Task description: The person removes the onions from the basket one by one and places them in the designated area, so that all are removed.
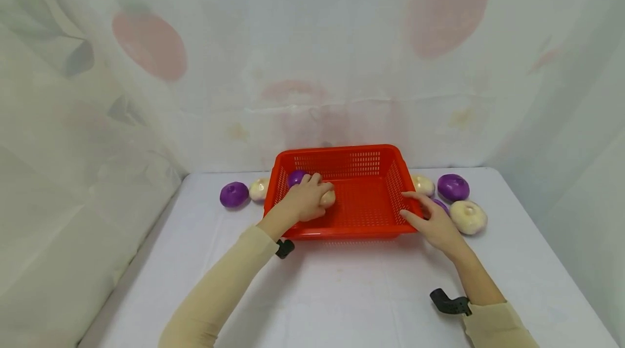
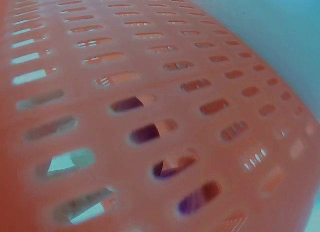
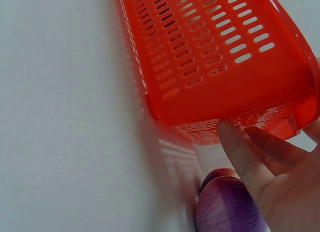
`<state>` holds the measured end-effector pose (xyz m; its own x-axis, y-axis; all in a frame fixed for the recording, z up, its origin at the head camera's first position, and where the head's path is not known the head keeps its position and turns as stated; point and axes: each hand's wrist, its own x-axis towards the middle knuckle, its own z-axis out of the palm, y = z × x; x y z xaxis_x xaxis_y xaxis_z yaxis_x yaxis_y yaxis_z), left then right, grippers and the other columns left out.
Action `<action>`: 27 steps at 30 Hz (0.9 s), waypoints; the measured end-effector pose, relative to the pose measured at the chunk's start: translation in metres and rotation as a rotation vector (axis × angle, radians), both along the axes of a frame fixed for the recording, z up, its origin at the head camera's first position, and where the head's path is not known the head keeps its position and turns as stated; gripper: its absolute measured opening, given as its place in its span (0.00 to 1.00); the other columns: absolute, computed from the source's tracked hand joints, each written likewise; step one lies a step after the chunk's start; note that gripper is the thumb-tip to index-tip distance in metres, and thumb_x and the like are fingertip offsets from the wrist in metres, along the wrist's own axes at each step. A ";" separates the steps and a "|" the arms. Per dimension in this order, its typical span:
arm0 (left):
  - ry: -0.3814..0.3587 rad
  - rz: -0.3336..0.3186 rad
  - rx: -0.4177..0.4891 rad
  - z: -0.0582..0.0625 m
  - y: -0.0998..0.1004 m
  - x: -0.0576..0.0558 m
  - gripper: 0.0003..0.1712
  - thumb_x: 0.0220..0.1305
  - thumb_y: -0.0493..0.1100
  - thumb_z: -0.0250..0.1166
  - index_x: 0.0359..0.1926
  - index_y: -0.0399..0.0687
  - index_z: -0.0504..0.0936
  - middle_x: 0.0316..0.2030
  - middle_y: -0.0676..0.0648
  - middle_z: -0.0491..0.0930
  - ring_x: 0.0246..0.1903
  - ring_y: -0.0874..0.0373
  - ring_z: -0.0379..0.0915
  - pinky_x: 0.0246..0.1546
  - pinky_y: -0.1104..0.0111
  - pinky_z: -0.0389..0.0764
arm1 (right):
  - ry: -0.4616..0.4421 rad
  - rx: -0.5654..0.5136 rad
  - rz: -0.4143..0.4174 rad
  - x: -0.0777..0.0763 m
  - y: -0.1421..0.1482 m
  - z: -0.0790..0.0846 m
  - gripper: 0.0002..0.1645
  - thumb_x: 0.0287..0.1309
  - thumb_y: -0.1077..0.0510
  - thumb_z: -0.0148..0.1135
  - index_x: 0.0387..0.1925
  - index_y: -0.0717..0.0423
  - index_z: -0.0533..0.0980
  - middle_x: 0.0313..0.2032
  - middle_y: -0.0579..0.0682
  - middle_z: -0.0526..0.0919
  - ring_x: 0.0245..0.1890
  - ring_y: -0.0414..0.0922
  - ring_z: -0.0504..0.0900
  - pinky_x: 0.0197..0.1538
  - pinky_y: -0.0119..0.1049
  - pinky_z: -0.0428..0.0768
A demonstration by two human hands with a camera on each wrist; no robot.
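A red plastic basket (image 1: 342, 233) with slotted walls stands on the white table. Inside it, at the left, my left hand (image 1: 306, 198) grips a white onion (image 1: 328, 199). Just behind that hand sits a purple onion (image 1: 295, 177), partly hidden by the fingers. My right hand (image 1: 436, 223) holds the basket's right rim, and in the right wrist view its fingers (image 3: 246, 157) reach along the outside of the end wall. Close below them is another purple onion (image 3: 227, 204). The left wrist view is filled by the basket wall (image 2: 165, 107), with purple visible through the slots.
Left of the basket lie a purple onion (image 1: 234, 195) and a white onion (image 1: 259, 189). To its right are a purple onion (image 1: 453, 187), a large white onion (image 1: 469, 216) and a smaller white one (image 1: 423, 185). A printed curtain (image 1: 312, 65) hangs behind the table.
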<state>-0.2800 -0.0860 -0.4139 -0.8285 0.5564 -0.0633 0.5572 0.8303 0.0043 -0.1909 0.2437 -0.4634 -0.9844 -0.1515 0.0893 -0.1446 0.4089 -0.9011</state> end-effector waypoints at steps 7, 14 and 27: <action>0.049 -0.026 0.015 0.009 -0.006 0.009 0.34 0.60 0.49 0.72 0.67 0.60 0.74 0.58 0.44 0.70 0.57 0.46 0.66 0.51 0.52 0.81 | -0.003 0.009 -0.002 0.001 0.000 0.001 0.35 0.71 0.45 0.61 0.72 0.53 0.66 0.67 0.64 0.70 0.60 0.59 0.75 0.49 0.27 0.79; 0.076 -0.043 0.053 0.022 -0.014 0.016 0.33 0.58 0.49 0.72 0.66 0.60 0.76 0.59 0.43 0.70 0.55 0.46 0.66 0.46 0.53 0.82 | -0.001 0.004 -0.001 0.002 -0.001 0.001 0.34 0.71 0.46 0.61 0.72 0.53 0.66 0.68 0.64 0.70 0.60 0.60 0.75 0.49 0.26 0.79; 0.152 -0.029 0.108 0.050 -0.045 0.027 0.31 0.57 0.44 0.71 0.64 0.56 0.77 0.59 0.41 0.71 0.57 0.42 0.67 0.46 0.50 0.81 | 0.004 0.010 -0.006 -0.003 0.000 -0.002 0.34 0.71 0.44 0.61 0.72 0.51 0.67 0.67 0.63 0.70 0.60 0.60 0.75 0.49 0.26 0.79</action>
